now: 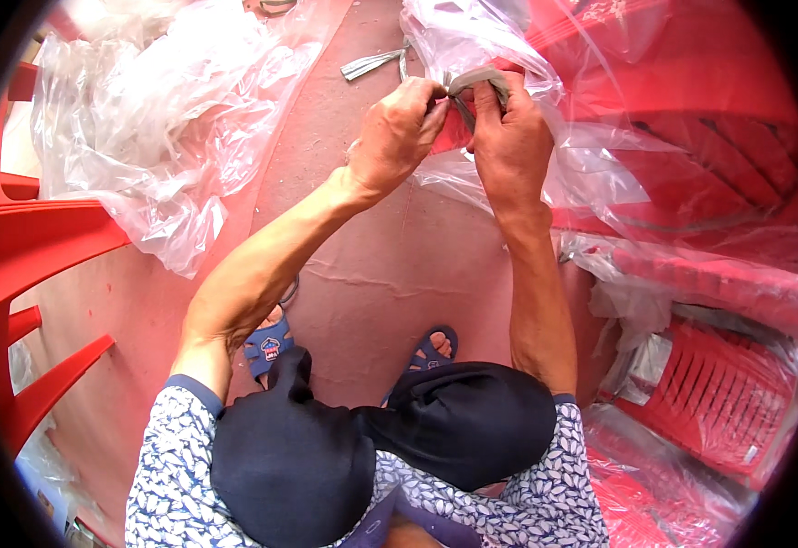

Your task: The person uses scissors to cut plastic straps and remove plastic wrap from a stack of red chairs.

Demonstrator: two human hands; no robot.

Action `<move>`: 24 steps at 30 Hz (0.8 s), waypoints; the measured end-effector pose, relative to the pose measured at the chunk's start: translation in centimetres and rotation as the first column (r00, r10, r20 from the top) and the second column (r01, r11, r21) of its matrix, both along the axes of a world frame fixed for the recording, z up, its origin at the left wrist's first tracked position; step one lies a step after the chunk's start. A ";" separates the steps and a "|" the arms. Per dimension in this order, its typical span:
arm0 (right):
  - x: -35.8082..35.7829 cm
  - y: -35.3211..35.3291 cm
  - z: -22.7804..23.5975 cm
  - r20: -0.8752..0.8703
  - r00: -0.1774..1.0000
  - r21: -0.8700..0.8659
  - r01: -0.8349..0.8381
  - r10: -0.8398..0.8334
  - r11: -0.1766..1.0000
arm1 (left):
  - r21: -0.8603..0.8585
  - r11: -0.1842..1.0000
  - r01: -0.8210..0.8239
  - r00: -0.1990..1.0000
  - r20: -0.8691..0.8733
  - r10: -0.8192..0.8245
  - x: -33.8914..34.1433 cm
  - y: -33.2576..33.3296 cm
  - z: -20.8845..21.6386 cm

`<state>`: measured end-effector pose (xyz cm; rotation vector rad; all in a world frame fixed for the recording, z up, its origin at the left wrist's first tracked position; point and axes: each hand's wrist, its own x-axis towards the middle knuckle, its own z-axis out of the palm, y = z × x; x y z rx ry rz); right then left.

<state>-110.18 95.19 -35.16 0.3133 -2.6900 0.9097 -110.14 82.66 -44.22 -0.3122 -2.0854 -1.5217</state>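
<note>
Two blue sandals (269, 349) stand on the reddish floor (371, 274), close below the camera. Higher up, both hands meet at a grey strap (479, 80). The left hand (397, 132) has its fingers (431, 96) pinched shut on one end of the strap. The right hand (508, 137) has its fingers closed on the other part, with the strap looped over them. The strap sits at the gathered neck of a clear plastic bag (508, 36) that covers stacked red chairs (691, 164). It looks like the step in hand is working the strap at the bag's neck. The next move seems to need a firm pull with both hands while the neck stays bunched. More crumpled clear plastic (161, 128) lies far left.
</note>
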 end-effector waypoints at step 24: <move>0.6 -1.0 0.6 0.001 1.000 -0.132 -0.016 0.016 0.991 | -0.113 0.976 -0.184 0.973 0.118 0.198 0.5 1.8 1.4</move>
